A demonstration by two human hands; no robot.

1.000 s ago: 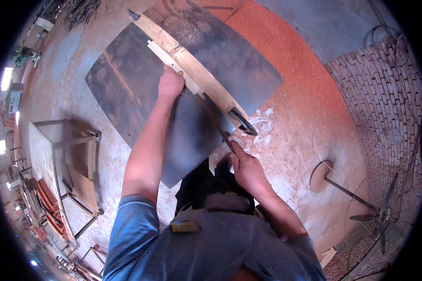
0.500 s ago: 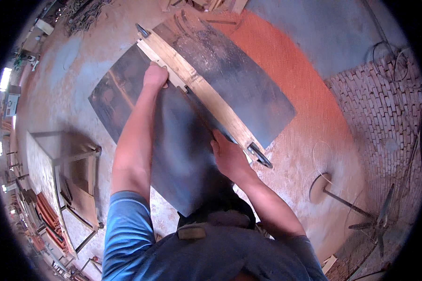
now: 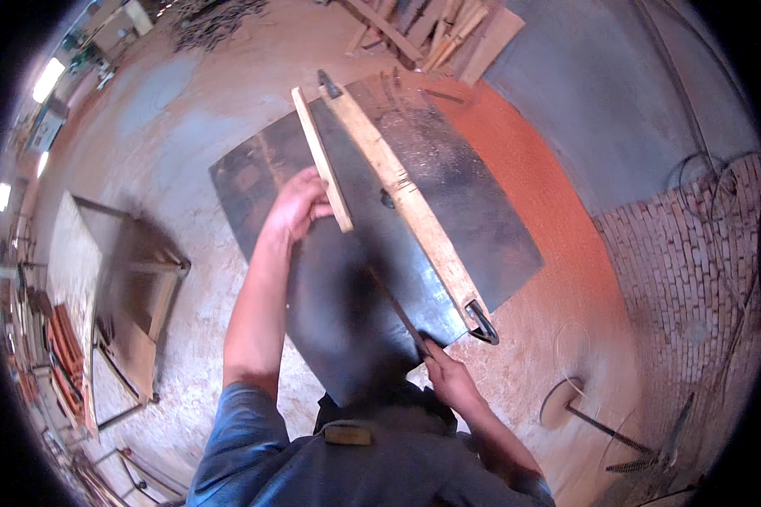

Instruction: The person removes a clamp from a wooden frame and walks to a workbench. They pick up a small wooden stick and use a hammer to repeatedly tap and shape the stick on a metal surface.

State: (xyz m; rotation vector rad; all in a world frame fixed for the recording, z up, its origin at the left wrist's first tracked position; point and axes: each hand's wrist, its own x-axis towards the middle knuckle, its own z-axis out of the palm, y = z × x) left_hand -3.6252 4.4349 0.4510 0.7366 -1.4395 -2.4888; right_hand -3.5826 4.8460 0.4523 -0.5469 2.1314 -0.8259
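My left hand point(image 3: 300, 203) is closed round a pale wooden strip point(image 3: 321, 156), tilted above a dark sheet-topped table point(image 3: 499, 228). In my right hand point(image 3: 452, 380), near the sheet's close edge, is the end of a thin brownish rod point(image 3: 397, 313) that points forward and left. Its far end looks blurred and dark, so I cannot tell what tool it belongs to. To the right of the wooden strip, a long wooden bar point(image 3: 397, 186) crosses the sheet diagonally. Dark metal clamp-like fittings sit at its far end point(image 3: 328, 84) and near end point(image 3: 482, 321).
Scrap boards point(image 3: 457, 38) lie at the back. Orange-red powder point(image 3: 558, 194) covers the floor beside the sheet. On the left stands a frame-like table point(image 3: 80, 253); a fan point(image 3: 651, 456) is at lower right, with a brick stack point(image 3: 676, 237) behind it.
The wooden strip has come away from the long bar, lifted leftward in my left hand. My right hand has drawn back toward me with the thin rod. The view has shifted.
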